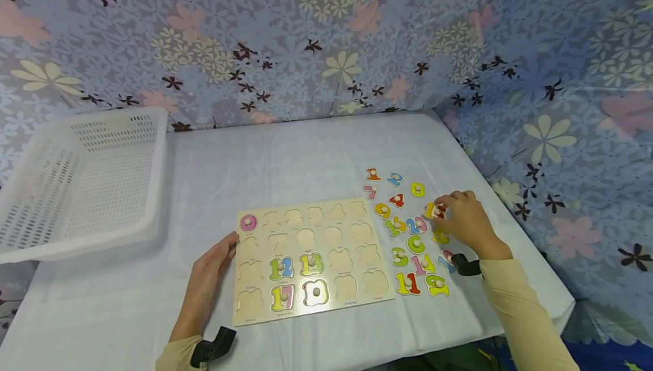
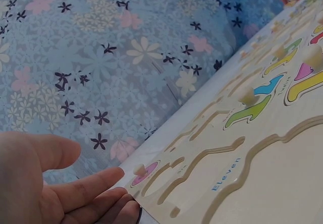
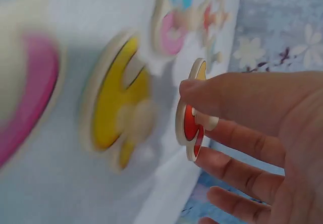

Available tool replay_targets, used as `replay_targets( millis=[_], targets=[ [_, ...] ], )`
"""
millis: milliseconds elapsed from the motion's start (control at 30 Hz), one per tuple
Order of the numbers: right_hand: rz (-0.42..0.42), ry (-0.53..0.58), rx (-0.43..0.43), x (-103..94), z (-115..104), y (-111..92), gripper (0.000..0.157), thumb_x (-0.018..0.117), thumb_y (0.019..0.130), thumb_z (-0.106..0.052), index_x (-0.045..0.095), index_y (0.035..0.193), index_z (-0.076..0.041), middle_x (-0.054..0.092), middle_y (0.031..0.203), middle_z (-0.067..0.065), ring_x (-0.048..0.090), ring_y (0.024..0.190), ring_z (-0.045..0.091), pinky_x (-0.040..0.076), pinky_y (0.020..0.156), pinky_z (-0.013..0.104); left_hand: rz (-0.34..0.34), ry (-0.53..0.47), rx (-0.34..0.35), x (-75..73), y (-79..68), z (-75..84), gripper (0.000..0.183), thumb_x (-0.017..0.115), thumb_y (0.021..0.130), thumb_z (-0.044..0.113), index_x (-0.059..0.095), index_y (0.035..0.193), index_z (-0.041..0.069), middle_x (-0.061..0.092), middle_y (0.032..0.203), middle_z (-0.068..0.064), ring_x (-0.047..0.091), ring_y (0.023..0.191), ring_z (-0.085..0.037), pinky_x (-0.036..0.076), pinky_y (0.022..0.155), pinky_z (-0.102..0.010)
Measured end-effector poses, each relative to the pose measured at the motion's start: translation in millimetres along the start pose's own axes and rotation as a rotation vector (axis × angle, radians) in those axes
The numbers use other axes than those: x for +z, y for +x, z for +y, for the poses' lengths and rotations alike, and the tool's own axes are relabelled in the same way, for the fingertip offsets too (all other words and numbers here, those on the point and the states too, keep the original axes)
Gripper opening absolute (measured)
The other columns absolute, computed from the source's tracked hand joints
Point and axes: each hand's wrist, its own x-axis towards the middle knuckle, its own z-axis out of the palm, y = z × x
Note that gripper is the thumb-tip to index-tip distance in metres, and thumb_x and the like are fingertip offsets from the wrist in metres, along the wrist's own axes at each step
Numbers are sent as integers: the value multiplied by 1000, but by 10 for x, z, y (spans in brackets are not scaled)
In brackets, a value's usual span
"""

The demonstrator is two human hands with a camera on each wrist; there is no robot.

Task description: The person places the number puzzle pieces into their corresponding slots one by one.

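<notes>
A wooden number puzzle board [image 1: 326, 297] lies on the white cloth, with a pink zero, a 12, a 13, a 17 and a piece with a black-and-white outline in its recesses. At its left edge rests my left hand [image 1: 211, 266], fingers fairly straight and the thumb apart, in the left wrist view too [image 2: 75, 188]. Over the loose pieces on the right, my right hand [image 1: 466, 221] pinches a yellow-and-red number puzzle piece [image 1: 435, 210]. Seen from the right wrist, this piece [image 3: 191, 118] stands tilted on edge between thumb and fingers; its full number is hidden.
Several loose number pieces [image 1: 415, 244] with knobs lie to the right of the board, among them a red 4 [image 1: 396, 200] and a yellow 2 [image 1: 440, 236] below the right hand. A white plastic basket [image 1: 153, 190] stands at the left. Flowered cloth hangs behind the table.
</notes>
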Motion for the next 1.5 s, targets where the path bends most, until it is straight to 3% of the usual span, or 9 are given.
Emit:
replay_targets(
  millis=[167,367,567,700,1000,1500],
  targets=[
    [73,-6,-94,-23,-276,-31,39,82,77,-18,67,109,-1,61,103,20,43,109,46,40,84,64,7,26,-8,-2,3,-3,59,43,103,42,42,144,1,36,152,-4,28,141,-14,32,105,-13],
    [180,-23,-332,46,-687,-51,38,89,68,-17,70,99,-7,62,98,11,49,103,37,45,82,55,14,48,-18,-3,19,-11,59,43,102,43,43,144,3,38,151,-2,26,141,-12,30,106,-12],
    [140,-11,-479,181,-1050,-117,38,89,66,-17,70,99,-11,59,97,5,49,105,31,41,94,53,24,60,-14,-1,30,-15,58,45,102,43,44,144,4,39,150,1,27,140,-9,30,106,-13],
    [74,-11,-504,287,-1174,-156,33,87,68,-20,70,97,-14,57,94,0,49,105,27,41,96,50,19,61,-16,-3,25,-2,56,45,102,41,44,144,4,39,150,0,26,141,-10,30,107,-14],
    [-22,-51,-464,423,-1214,-175,33,86,71,-25,72,99,-14,59,95,-2,48,101,23,45,86,43,-1,54,-16,-11,4,31,55,46,102,40,45,143,3,38,150,0,26,140,-8,28,109,-17],
    [-64,-60,-471,389,-1233,-221,30,86,72,-26,77,98,-14,61,95,-1,50,101,23,43,89,44,1,67,-7,-9,8,30,54,47,102,39,45,143,4,39,150,1,26,141,-9,30,107,-13]
  ],
)
